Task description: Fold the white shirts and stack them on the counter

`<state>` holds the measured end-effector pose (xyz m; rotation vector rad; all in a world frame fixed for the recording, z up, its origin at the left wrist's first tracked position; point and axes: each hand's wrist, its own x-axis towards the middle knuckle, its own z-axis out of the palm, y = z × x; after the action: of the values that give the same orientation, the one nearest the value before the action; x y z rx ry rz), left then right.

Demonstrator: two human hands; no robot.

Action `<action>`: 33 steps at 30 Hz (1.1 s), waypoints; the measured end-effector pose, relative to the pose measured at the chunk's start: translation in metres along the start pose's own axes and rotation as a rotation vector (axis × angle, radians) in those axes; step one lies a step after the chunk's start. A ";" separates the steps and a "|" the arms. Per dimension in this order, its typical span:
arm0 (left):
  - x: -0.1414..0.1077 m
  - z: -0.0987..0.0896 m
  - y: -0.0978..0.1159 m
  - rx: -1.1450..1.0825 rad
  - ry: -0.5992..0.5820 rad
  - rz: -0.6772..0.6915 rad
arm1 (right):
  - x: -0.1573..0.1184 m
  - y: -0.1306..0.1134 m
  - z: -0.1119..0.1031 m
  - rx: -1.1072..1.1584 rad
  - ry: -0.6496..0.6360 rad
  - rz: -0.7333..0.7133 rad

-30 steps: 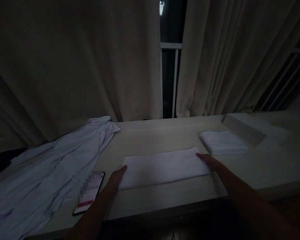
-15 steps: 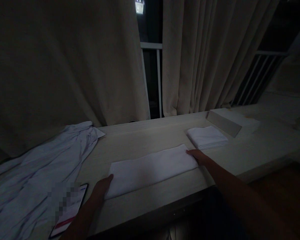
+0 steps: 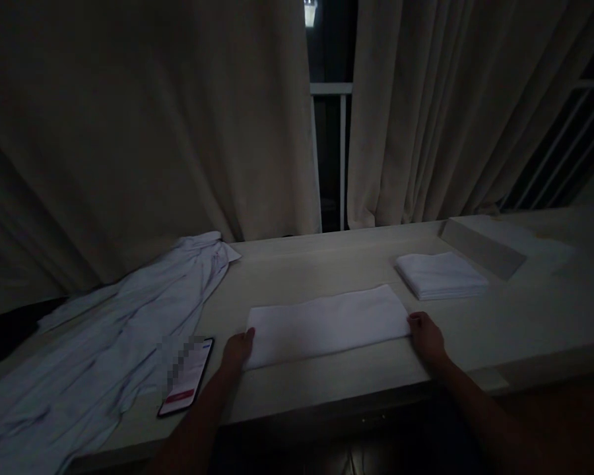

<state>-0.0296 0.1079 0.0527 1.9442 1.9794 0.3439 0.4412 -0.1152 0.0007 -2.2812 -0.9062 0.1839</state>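
Note:
A white cloth (image 3: 327, 326), folded into a long strip, lies flat on the pale wooden table (image 3: 297, 389) in front of me. At its left end my left hand (image 3: 237, 349) is closed on the edge, thumb on top. My right hand (image 3: 427, 338) pinches the near corner of the right end. Just beyond the right hand sits a folded white cloth stack (image 3: 440, 274). To the left of my left forearm rests a phone (image 3: 188, 379) with its screen lit.
A crumpled white fabric (image 3: 123, 330) spreads over the table's left side. At the back right stands a white box (image 3: 488, 247) with a grey side. Beige curtains (image 3: 257, 132) hang behind the table, with a white railing (image 3: 331, 89) in the gap.
The view has swung left, so everything appears further right. Both hands stay at the strip's ends; the right hand's grip has shifted to the near corner.

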 end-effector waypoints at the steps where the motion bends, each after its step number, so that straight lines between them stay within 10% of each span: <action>1: 0.002 0.002 -0.003 -0.007 -0.018 0.003 | -0.003 -0.001 0.004 -0.076 0.037 -0.019; 17: -0.028 -0.001 -0.014 -0.128 0.180 0.005 | -0.008 -0.007 0.010 -0.179 0.096 -0.062; 21: -0.065 0.014 0.028 0.026 0.247 0.494 | -0.005 -0.006 0.010 -0.092 0.173 -0.029; 25: -0.099 0.047 0.084 0.247 0.029 1.006 | -0.003 -0.006 0.012 -0.082 0.171 -0.027; 33: -0.093 0.094 0.110 0.290 0.003 0.987 | -0.006 -0.015 0.000 -0.125 0.221 -0.153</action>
<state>0.1090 0.0120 0.0186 2.9882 0.9475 0.2863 0.4281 -0.1107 0.0094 -2.2781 -0.9925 -0.1935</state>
